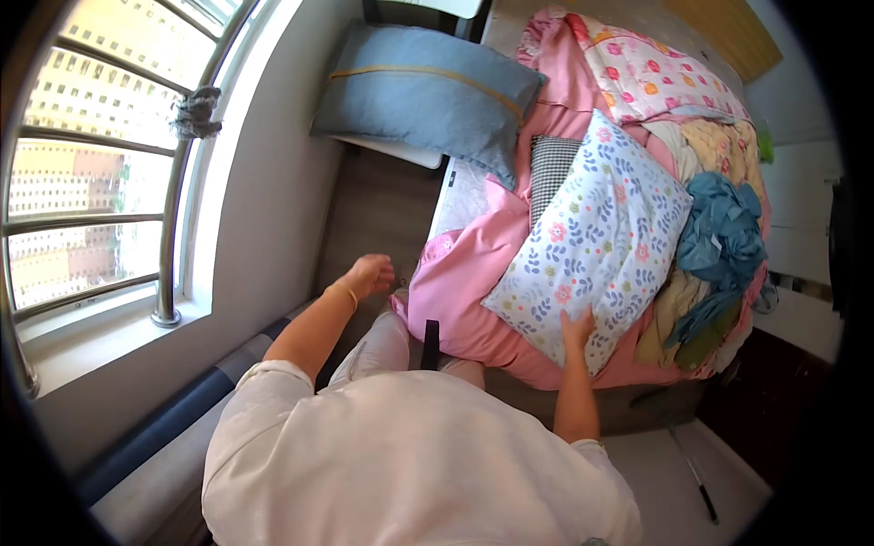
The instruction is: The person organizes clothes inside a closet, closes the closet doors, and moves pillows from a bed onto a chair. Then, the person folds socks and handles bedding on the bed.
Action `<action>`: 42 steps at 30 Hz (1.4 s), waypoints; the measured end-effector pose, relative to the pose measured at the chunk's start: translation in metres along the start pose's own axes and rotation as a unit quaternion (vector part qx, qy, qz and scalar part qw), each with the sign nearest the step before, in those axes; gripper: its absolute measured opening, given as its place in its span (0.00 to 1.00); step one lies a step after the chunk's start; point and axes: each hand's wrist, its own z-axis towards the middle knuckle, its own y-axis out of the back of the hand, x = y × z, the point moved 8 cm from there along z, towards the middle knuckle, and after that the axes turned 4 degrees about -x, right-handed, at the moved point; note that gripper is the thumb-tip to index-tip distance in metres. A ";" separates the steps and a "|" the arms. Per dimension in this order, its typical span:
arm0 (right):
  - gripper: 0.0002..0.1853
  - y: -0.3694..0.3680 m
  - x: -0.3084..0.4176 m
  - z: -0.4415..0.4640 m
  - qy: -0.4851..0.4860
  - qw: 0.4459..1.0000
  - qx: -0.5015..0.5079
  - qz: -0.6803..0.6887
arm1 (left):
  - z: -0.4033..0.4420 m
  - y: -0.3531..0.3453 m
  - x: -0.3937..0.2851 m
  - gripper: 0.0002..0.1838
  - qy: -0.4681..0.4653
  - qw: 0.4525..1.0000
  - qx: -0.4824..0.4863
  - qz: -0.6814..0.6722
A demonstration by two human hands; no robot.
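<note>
A white pillow with blue leaves and pink flowers (605,227) lies on the pink bedding (464,282). My right hand (577,328) rests on its lower edge, fingers apart; whether the thumb grips the cloth is hard to tell. My left hand (370,275) hangs in the air left of the bed, its fingers bent together, and no object shows in it. Under the pillow's upper left side a black and white checked cloth (551,168) sticks out. A blue-grey pillow with a yellow stripe (428,86) lies beyond my left hand, on a white surface.
Teal crumpled cloth (724,227) and a pink and white floral quilt (655,73) lie on the bed's right and far parts. Left is a window with metal bars (168,200). Rolled material (173,428) lies along the wall. A thin stick (696,478) is on the floor.
</note>
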 end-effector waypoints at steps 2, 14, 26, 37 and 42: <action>0.40 -0.036 0.040 -0.008 0.111 0.993 0.023 0.041 | 0.044 0.015 -0.020 0.18 -0.008 0.998 -0.013 -0.060; 0.55 -0.215 0.314 0.076 -0.290 0.625 0.369 0.623 | 0.180 0.039 -0.138 0.25 -0.069 0.966 -0.010 -0.249; 0.55 -0.291 0.411 0.097 -0.428 0.423 0.313 0.734 | 0.254 0.012 -0.181 0.27 -0.121 0.899 0.089 -0.410; 0.22 -0.207 0.458 0.163 -0.159 0.608 0.288 0.722 | 0.287 0.033 -0.204 0.19 -0.145 0.895 -0.003 -0.422; 0.18 -0.128 0.436 0.154 -0.111 0.622 0.244 0.735 | 0.296 0.055 -0.223 0.19 -0.170 0.870 -0.001 -0.463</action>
